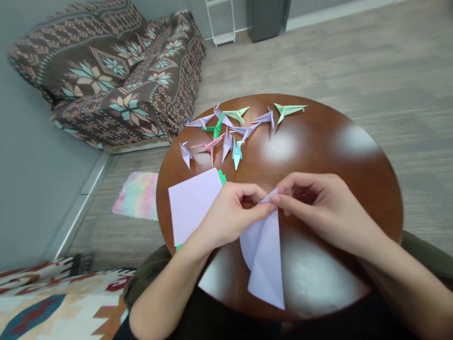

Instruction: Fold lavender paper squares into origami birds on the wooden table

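Note:
Between my two hands is a lavender sheet of paper (267, 255), partly folded, its lower end hanging toward the table's near edge. My left hand (235, 210) pinches its upper edge between thumb and fingers. From the other side, my right hand (311, 200) grips the top corner, thumb and fingertips pressed together on the paper. The two thumbs almost meet there. A stack of square paper (194, 203), lavender on top with green edges showing beneath, lies beside my left hand and is partly covered by it.
Several folded paper cranes stand at the far side of the round brown table (318, 137), among them a pink crane (211, 146), a light blue crane (237, 153) and a light green crane (286, 111). A sofa with a patterned cover (130, 80) is beyond, at the left.

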{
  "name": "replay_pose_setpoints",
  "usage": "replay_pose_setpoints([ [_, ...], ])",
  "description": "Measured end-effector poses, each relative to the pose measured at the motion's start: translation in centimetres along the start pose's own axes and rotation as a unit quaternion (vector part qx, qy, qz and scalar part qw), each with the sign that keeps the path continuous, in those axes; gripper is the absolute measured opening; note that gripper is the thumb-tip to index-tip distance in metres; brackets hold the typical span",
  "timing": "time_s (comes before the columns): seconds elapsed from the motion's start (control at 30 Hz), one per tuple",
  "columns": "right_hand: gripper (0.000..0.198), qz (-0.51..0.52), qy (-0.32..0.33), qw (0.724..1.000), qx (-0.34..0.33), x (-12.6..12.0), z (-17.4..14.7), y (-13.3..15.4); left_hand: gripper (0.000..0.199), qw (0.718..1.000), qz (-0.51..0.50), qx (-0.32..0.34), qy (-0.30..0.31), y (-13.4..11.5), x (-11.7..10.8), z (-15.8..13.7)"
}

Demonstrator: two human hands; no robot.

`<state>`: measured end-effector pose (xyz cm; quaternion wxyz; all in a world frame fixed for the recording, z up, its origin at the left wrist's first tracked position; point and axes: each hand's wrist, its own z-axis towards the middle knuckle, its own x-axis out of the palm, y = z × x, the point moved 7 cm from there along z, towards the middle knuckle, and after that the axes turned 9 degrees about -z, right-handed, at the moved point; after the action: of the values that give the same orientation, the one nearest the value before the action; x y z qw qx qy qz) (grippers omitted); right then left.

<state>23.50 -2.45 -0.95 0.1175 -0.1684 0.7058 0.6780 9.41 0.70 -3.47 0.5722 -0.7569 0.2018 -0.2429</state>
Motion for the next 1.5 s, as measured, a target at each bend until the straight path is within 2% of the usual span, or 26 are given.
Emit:
replay_pose_setpoints([
  [0.33, 0.015, 0.078, -0.003, 0.997, 0.029, 0.3, -0.2, -0.3, 0.021, 1.000, 0.030, 0.000, 0.004, 0.0, -0.3, 0.1],
  [0.47, 0.015, 0.077, -0.005, 0.996, 0.033, 0.2, -0.2, -0.6, 0.025, 1.000, 0.021, -0.005, -0.002, -0.1, -0.3, 0.1],
  [0.67, 0.020, 0.029, -0.096, 0.995, -0.002, -1.5, -0.1, -0.5, 0.025, 0.999, -0.021, -0.048, 0.000, 0.6, 0.0, 0.0],
  [0.87, 0.016, -0.016, -0.003, 1.000, -0.024, -0.2, 0.2, -0.1, 0.020, 1.000, -0.028, -0.009, -0.001, 0.2, -0.2, 0.2],
  [1.03, 0.018, 0.007, -0.008, 0.999, -0.032, -0.3, 0.1, -0.1, 0.024, 1.000, -0.010, -0.025, 0.004, 0.3, -0.2, 0.2],
  [1.23, 0.011, 0.043, 0.018, 0.999, -0.003, -0.1, 0.3, -0.6, 0.027, 0.997, -0.036, -0.049, 0.039, 0.4, 0.1, 0.2],
  [1.37, 0.013, 0.028, 0.019, 0.999, -0.003, -0.2, 0.2, -0.6, 0.027, 0.998, -0.058, -0.039, 0.002, 0.4, -0.3, 0.2],
  [1.5, 0.021, -0.007, 0.113, 0.994, 0.003, 1.2, -0.2, -0.8, 0.024, 0.993, -0.100, 0.030, -0.058, 0.1, -1.3, 0.4],
])
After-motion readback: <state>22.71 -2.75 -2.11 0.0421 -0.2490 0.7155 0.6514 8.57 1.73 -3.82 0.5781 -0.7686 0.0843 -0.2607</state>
